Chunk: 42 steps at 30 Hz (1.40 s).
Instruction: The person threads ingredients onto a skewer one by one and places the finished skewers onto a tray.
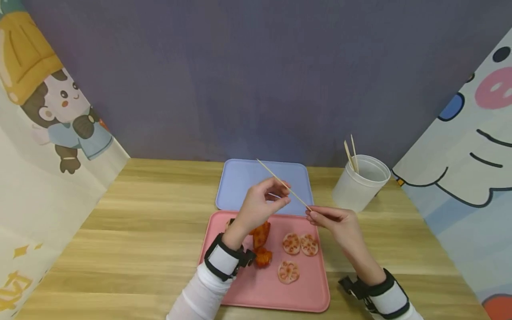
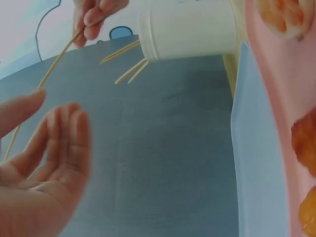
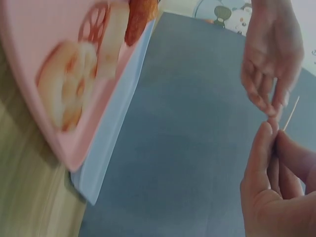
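- Stick (image 1: 297, 197) is slanting through the middle of the head frame, its upper-left end pointing toward the blue tray's far edge.
- The right hand (image 1: 334, 221), right of centre, is pinching the stick's lower-right end between thumb and fingertips.
- The left hand (image 1: 266, 200), near the centre, is holding its thumb and fingers apart in a wide curve beside the stick; whether they are touching it, I cannot tell.
- The pink tray (image 1: 280, 295) is lying at the lower centre, carrying three round slices with holes (image 1: 291, 244) toward its right and orange-brown food pieces (image 1: 262, 234) partly hidden by the left arm.
- The blue tray (image 1: 240, 186) is sitting directly above it in the frame, their edges meeting.
- A white cup (image 1: 354, 191) is standing right of the trays, with more sticks (image 1: 348, 155) leaning out of its upper left.
- The wooden table (image 1: 132, 235) is filling the lower frame.
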Each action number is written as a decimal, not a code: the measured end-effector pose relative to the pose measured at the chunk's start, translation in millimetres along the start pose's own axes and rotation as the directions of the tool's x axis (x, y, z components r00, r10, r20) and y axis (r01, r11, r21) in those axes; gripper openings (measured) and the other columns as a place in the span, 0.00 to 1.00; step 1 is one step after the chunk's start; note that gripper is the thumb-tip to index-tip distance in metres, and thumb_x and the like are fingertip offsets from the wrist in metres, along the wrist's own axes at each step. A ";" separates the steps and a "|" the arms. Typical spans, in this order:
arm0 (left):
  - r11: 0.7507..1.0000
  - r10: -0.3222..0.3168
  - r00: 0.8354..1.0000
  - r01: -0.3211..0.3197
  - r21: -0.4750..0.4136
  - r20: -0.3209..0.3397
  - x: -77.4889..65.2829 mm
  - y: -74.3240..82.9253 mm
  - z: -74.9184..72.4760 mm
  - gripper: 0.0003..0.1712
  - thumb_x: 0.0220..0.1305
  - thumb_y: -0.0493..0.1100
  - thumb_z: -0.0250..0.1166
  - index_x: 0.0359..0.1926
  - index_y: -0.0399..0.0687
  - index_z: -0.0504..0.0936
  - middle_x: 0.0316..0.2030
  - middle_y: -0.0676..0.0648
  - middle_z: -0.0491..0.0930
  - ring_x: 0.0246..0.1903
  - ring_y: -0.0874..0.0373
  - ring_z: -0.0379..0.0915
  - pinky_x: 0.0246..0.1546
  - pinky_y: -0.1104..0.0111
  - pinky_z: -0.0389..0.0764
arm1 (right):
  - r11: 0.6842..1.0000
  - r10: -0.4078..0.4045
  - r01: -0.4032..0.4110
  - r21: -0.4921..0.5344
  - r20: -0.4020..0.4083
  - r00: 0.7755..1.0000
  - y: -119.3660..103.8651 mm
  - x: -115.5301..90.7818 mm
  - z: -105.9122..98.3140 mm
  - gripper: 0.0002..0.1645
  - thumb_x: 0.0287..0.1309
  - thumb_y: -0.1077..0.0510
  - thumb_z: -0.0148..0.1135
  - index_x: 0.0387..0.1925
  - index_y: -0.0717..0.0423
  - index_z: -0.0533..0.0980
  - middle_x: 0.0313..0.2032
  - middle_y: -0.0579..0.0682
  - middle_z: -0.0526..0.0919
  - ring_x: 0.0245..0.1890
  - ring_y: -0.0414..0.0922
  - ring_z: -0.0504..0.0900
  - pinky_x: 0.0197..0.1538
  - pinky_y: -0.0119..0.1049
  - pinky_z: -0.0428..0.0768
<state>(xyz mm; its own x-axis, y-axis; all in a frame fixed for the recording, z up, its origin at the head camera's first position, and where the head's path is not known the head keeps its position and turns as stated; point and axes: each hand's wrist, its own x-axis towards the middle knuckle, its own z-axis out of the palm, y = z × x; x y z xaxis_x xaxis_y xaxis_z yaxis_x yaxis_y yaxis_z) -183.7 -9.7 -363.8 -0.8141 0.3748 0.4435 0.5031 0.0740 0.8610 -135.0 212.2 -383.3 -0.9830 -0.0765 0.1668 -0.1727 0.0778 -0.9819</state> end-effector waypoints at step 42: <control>0.659 -0.324 0.681 -0.335 0.673 0.656 1.6 -30.0 56.1 0.12 0.47 0.43 0.73 0.26 0.46 0.77 0.23 0.54 0.65 0.24 0.63 0.60 0.22 0.76 0.62 | 0.998 0.038 -0.027 0.050 -0.221 0.974 -1.5 -6.7 -76.1 0.15 0.52 0.66 0.67 0.44 0.66 0.82 0.33 0.43 0.88 0.34 0.38 0.87 0.39 0.32 0.82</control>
<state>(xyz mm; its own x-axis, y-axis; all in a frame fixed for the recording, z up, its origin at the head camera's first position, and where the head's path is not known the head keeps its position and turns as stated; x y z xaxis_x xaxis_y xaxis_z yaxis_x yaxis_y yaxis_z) -183.8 40.5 -402.8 -0.5275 0.8380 -0.1400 0.7996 0.5453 0.2515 -132.9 288.2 -376.1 -0.9782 0.1484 0.1455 -0.1426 0.0303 -0.9893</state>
